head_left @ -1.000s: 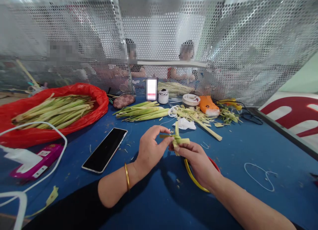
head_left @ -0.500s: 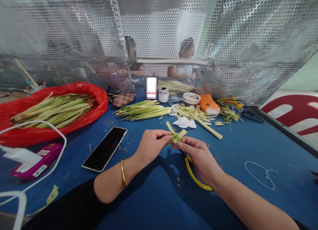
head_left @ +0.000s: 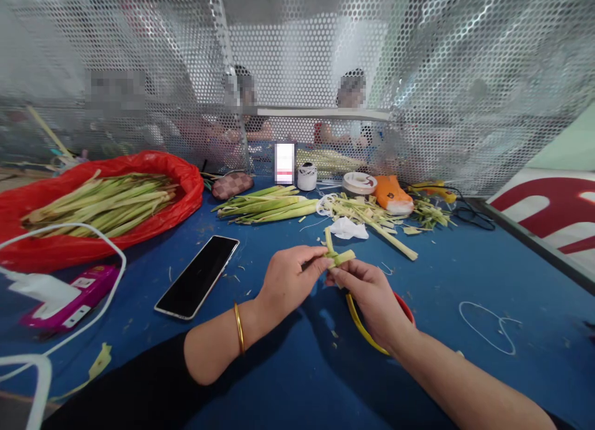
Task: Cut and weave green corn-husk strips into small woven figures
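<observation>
- Head view: left hand (head_left: 292,275), fingertips pinched, grips the folded leaf strips (head_left: 344,256) above mid-table (head_left: 437,287)!
- Right hand (head_left: 374,297), pinching too, has their near side, over a yellow handle (head_left: 357,323).
- Phone (head_left: 199,277) lies left; red bag (head_left: 189,185) crowds the far-left corner.
- Leaf bundle (head_left: 264,207) and scraps (head_left: 356,212) clutter the far edge.

A blue tabletop (head_left: 441,287), speckled with small scraps, carries it all. A red plastic bag (head_left: 188,176) of long leaves sits far left, near a purple power strip (head_left: 98,287) and a dark-screened phone (head_left: 198,278). Towards the back lie a checkered pouch (head_left: 232,185), a bundle of green stalks (head_left: 264,208), pale trimmings (head_left: 372,214) and a crumpled white tissue (head_left: 348,228). White string (head_left: 499,320) (loosely looped) lies at right.
</observation>
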Available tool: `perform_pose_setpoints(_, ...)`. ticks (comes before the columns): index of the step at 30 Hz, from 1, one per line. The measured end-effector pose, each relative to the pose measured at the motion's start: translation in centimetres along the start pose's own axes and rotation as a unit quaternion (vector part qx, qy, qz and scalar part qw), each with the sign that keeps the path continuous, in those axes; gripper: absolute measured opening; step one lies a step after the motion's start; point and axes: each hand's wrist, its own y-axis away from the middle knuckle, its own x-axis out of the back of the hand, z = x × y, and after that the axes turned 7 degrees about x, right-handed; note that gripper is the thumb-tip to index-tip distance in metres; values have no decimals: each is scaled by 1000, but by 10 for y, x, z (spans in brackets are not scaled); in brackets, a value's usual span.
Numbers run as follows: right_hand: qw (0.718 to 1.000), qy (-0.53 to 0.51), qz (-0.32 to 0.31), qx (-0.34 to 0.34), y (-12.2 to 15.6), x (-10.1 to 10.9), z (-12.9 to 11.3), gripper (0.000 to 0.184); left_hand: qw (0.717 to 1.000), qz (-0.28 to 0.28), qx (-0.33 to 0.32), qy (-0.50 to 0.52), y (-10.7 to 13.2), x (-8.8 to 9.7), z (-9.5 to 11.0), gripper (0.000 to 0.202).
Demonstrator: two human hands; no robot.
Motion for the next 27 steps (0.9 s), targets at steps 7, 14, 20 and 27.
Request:
perform_pose_setpoints(7, 1000, 0, -29, 9, 1, 2, -2, 11, 997, -27, -49, -53, 0, 2, 3, 13)
perform_pose_setpoints(14, 1000, -18, -7, -10, 2, 1, -8, 10, 997, 63, -7, -43, 4, -1, 3, 23)
perform_pose_setpoints(20, 999, -46, -11, -8, 1, -1, -9, 13, 956, 34, -256, -143, 2, 6, -1, 22)
perform_pose_setpoints(27, 999, -29, -22, -20, 1, 1, -8, 12, 921, -13, -350, -173, -6, 13, -3, 18)
